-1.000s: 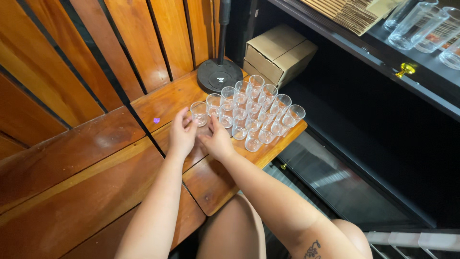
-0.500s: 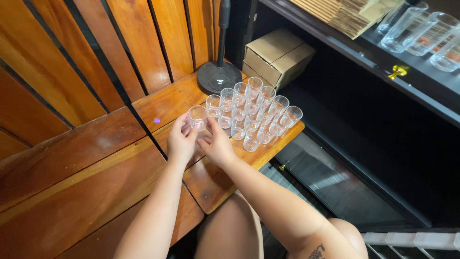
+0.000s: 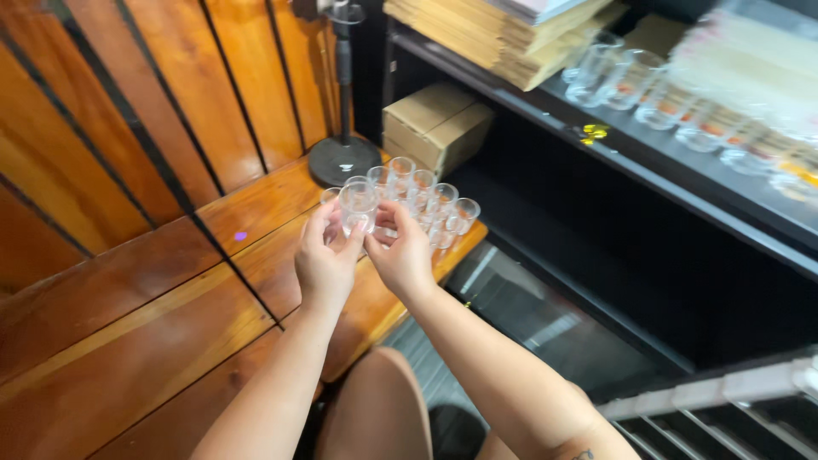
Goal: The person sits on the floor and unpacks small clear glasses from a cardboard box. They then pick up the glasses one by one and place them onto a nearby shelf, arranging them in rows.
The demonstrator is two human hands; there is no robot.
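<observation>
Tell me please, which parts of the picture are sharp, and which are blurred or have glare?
Head view: the left hand, right hand and clear cup they lift are fairly sharp; the glassware on the dark shelf at upper right is smeared and washed out; the wooden bench shows soft warm reflections.

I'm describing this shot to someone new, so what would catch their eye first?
Both hands meet mid-frame: the left hand and right hand hold up one clear glass between them. Just behind it, a cluster of matching glasses stands at the end of the reddish wooden bench, beside a round black stand base.
</observation>
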